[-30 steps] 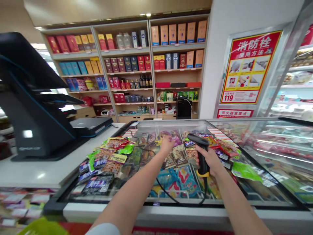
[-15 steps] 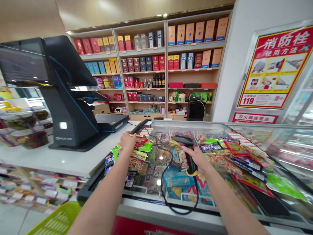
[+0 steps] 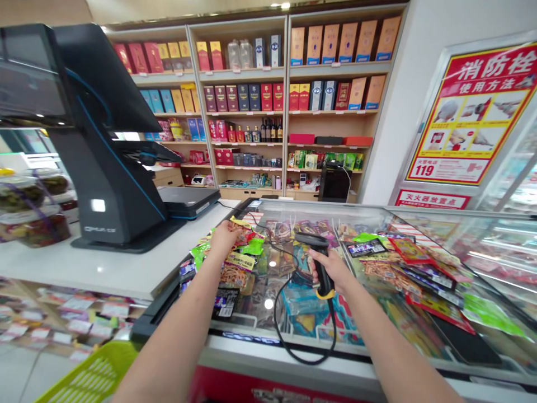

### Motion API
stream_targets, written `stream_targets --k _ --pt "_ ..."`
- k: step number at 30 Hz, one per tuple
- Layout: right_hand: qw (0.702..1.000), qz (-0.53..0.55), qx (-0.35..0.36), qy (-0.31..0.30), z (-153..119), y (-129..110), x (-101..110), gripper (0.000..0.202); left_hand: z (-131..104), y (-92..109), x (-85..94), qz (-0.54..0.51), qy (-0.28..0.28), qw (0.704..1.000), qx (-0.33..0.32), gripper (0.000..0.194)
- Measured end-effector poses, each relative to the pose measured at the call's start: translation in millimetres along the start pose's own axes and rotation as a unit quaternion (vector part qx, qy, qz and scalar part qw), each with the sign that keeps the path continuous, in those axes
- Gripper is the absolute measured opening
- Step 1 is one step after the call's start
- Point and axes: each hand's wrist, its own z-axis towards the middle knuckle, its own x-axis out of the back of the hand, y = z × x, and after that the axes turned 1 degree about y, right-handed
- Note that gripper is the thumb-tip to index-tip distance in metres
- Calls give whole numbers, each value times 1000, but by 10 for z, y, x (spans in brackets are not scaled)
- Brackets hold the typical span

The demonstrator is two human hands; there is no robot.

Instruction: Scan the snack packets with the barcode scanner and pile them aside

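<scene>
My right hand (image 3: 331,268) is wrapped round the handle of a black barcode scanner (image 3: 312,242) with yellow trim, above the glass top of a freezer case (image 3: 268,305). The scanner's cable loops down over the glass. On the left, my left hand (image 3: 224,238) rests at the far edge of a pile of snack packets (image 3: 235,274); its fingers are closed on a yellow and red packet (image 3: 242,228). A second pile of packets (image 3: 413,268), red, black and green, lies to the right of the scanner.
A point-of-sale terminal (image 3: 113,184) and a flat scale (image 3: 188,201) stand on the white counter (image 3: 121,274) at left, beside plastic tubs (image 3: 42,224). A dark phone (image 3: 464,341) lies at right. A green basket (image 3: 90,375) is below left. Stocked shelves (image 3: 285,73) stand behind.
The view has shifted slightly. My left hand has moved a little, and the yellow and red packet shows more beside its fingers. My right hand still holds the scanner.
</scene>
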Motion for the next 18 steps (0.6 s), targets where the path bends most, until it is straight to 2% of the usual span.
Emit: stream_targets --k 3,6,8,10,13,16,18 --pt "1000 6 8 3 -13 -10 38 36 -64 137 -136 -184 2 983 -17 21" --pt "1000 7 24 -12 -52 -49 43 39 -160 383 -382 -419 -63 906 11 20" --pt "999 10 35 -21 -82 -70 36 41 -241 537 -583 -505 -74 860 31 20" --pt "999 7 41 -23 -102 -74 32 42 -328 631 -779 -540 -50 839 34 20" --pt "999 -14 36 -18 -106 -54 34 42 -438 640 -1000 -560 -35 827 12 23" --pt "999 -28 24 -9 -96 -38 30 40 -486 581 -1111 -559 -46 828 -5 23" --pt "999 -28 16 -1 -96 -47 19 38 -482 562 -1147 -548 -44 835 6 21"
